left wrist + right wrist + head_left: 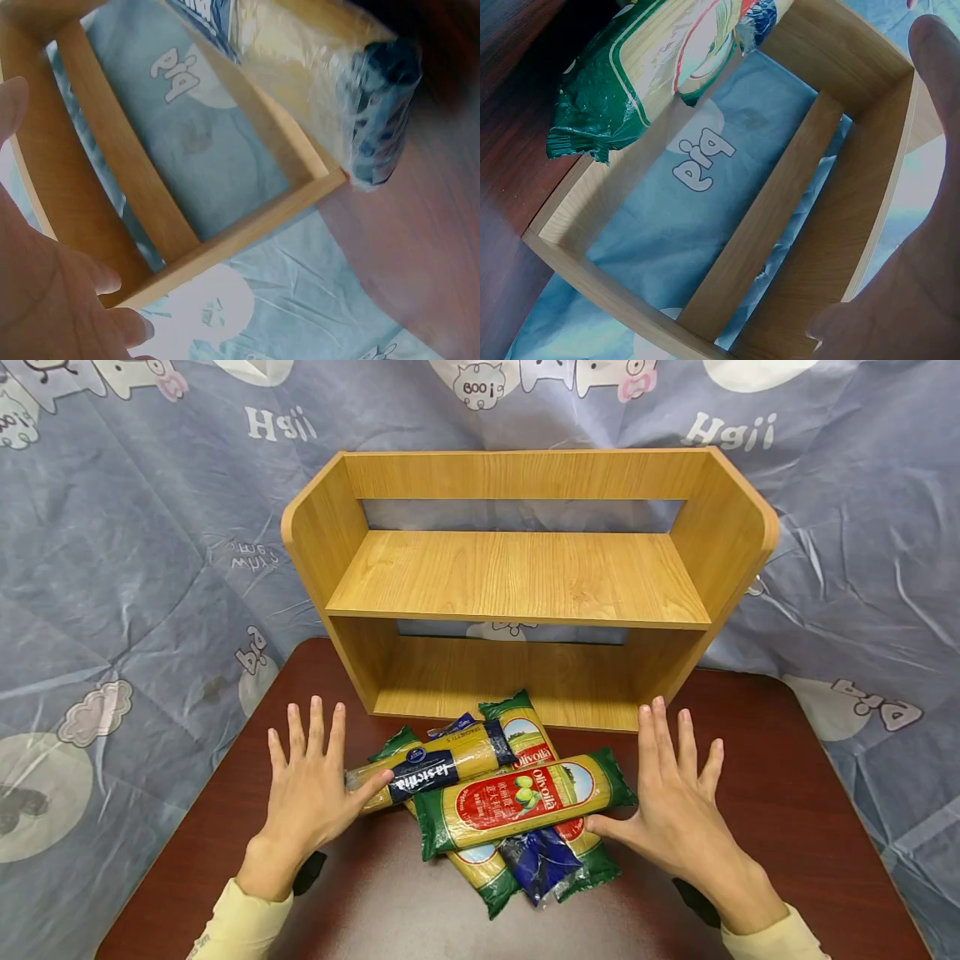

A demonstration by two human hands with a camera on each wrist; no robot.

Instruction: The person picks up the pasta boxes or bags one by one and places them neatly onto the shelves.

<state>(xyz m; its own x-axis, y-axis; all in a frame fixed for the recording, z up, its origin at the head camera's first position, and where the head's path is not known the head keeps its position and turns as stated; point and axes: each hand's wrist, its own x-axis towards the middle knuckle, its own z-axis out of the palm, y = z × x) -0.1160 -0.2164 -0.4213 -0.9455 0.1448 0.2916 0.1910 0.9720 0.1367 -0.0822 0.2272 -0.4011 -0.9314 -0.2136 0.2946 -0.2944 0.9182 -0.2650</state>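
Observation:
Several spaghetti packets lie heaped on the dark red table (810,793) in front of a wooden shelf (517,577). A green and red Olivoila packet (517,802) lies on top; a dark blue labelled packet (438,764) lies to its left. My left hand (307,789) is flat with fingers spread, its thumb touching the blue packet's end (375,112). My right hand (675,802) is spread flat too, thumb against the green packet's right end (607,112). Neither hand grips anything.
The two-tier shelf (780,217) stands empty at the table's back edge, open at the rear. A grey-blue cartoon-print cloth (127,568) hangs behind and around the table. More packets (555,860) lie under the top one.

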